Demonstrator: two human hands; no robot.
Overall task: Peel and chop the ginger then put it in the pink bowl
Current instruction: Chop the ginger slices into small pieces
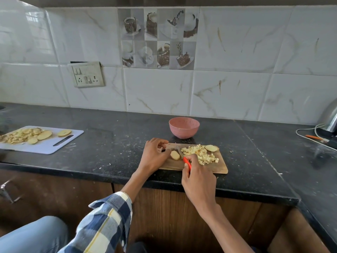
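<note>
A wooden cutting board [220,169] lies on the black counter. On it sit a pile of chopped ginger [199,153], a ginger slice [175,155] at the left and another slice [211,148] at the far right. My right hand [197,178] grips a red-handled knife [187,162] whose blade points up-left between the left slice and the pile. My left hand [155,155] rests on the board's left end, its curled fingers beside the left slice. The pink bowl [184,127] stands just behind the board; its inside is hidden.
A white cutting board [54,146] with chopped and sliced ginger lies at the far left. A steel kettle [330,119], a white cable [310,137] and an orange-handled tool [313,137] are at the right. A tiled wall with a socket [87,74] stands behind.
</note>
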